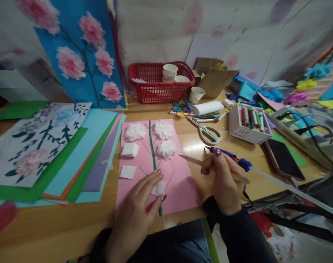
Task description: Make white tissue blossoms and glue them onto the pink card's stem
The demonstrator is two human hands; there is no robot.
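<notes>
Pink paper [182, 193] lies before me, with a green stem [152, 146] and thin drawn branches. White tissue flowers [166, 149] sit at its upper part, and folded white tissue squares [128, 172] lie along its left side. My left hand [140, 201] rests on the lower part, thumb and fingers apart around a small white tissue piece [159, 188]. Over the right edge, my right hand [223, 179] is closed on a slim pointed tool [192, 160], its tip toward the flowers. A blue glue gun [244, 164] with a long glue stick lies just behind that hand, partly hidden.
Scissors [207, 133], a marker box [248, 126] and a phone [284, 159] lie to the right. A red basket [161, 91] with paper cups stands behind. Coloured sheets [100, 171] are stacked left, below a blue flower picture [70, 87]. A power strip [306, 135] has cables.
</notes>
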